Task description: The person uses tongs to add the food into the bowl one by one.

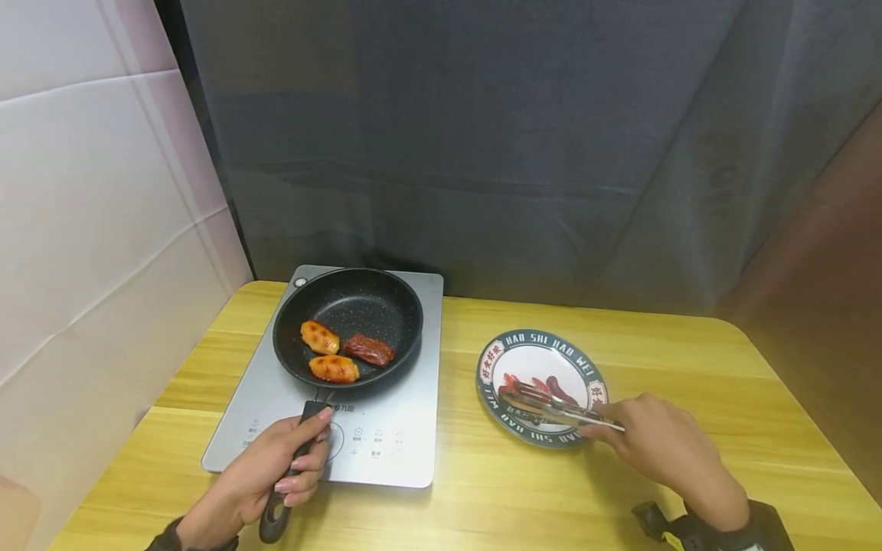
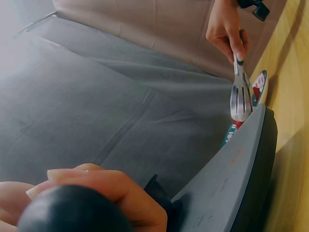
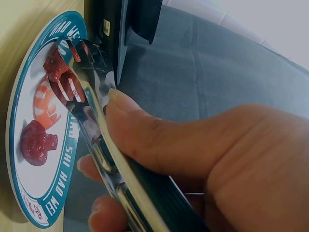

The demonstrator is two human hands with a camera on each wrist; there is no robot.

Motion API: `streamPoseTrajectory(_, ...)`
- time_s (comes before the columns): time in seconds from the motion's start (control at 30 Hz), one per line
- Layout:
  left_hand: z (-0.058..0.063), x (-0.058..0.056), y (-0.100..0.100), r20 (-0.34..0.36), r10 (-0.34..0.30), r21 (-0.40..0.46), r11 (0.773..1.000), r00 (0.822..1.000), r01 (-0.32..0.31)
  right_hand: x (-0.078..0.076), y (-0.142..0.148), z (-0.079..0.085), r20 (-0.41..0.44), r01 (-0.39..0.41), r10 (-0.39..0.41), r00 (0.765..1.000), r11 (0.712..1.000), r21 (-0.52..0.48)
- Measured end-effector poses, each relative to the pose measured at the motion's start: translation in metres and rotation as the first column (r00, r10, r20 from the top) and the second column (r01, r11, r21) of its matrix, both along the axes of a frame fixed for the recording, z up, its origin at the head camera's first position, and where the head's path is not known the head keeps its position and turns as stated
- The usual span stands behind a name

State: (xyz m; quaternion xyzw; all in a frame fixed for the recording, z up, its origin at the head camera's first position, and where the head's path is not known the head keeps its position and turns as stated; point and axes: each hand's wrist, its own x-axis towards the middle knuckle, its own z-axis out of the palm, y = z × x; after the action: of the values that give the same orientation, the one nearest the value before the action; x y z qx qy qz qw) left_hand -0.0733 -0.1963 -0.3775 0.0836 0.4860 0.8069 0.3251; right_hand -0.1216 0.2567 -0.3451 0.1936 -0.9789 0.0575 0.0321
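As a dark cloth hangs beyond both hands, a wood-grained surface carries a silver cooktop under and ahead of the left hand, wrapped around the handle of a black frying pan. Stiff and likely front-heavy, the pan looks best held there, back from a rim that may be hot. Just ahead of the right hand, a printed plate rests on the surface, apparently hard and breakable. The right hand pinches metal tongs, thumb against one side; light and probably springy, they suit a hold well behind the slotted tips, which hide some of the food. Whether those tips grip anything cannot be told. Ahead of the left hand, in the pan, lie a browned golden piece, a second golden piece and a dark red slab, with the pan's raised wall between them and the right hand. Beyond the right hand, a knobbed piece, a striped shrimp-like piece and, at the tongs' tips, a bright red piece share the plate; glossy, they may slip unless taken mid-length.
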Motion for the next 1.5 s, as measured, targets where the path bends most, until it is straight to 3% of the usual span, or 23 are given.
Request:
streamPoseTrajectory(0.4, 0.001, 0.002, -0.001, 0.007, 0.007, -0.005, 1.000, 1.000, -0.007, 0.001, -0.002, 0.005, -0.071, -0.017, 0.015, 0.997, 0.999, -0.027)
streamPoseTrajectory(0.83, 0.002, -0.002, -0.003, -0.002, -0.024, -0.009, 1.000, 1.000, 0.024, -0.008, -0.013, 0.022, -0.077, -0.023, 0.018, 0.997, 0.998, -0.067)
streamPoseTrajectory(1.33, -0.001, 0.000, -0.001, -0.006, -0.008, 0.001, 1.000, 1.000, 0.008, -0.025, -0.046, 0.047, -0.208, -0.154, 0.117, 0.971, 0.973, -0.173)
streamPoseTrajectory(1.5, -0.001, 0.000, 0.000, -0.009, -0.001, 0.000, 1.000, 1.000, 0.001, -0.030, -0.060, 0.051, -0.195, -0.171, 0.130, 0.972, 0.961, -0.216)
